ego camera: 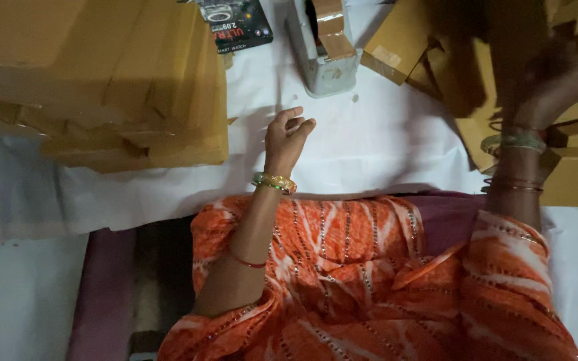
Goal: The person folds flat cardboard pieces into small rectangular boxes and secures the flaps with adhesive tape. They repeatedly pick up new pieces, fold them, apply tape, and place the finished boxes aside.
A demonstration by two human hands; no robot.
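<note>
Stack of folded cardboard boxes (102,80): left of our left hand (287,137), edges uneven; we judge it could slump. Left hand: loosely half-open, empty, on the white sheet (369,147). Tape dispenser (322,47): just beyond. Right hand (543,87): blurred among loose cardboard flats (570,180); grip unclear, pieces may slide.

Probably a home packing spot: stacked flat cartons (135,80), tape dispenser (326,47), white floor sheet (369,147).

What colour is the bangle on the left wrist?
Gold and green bangle, clearest in the head view.
</note>
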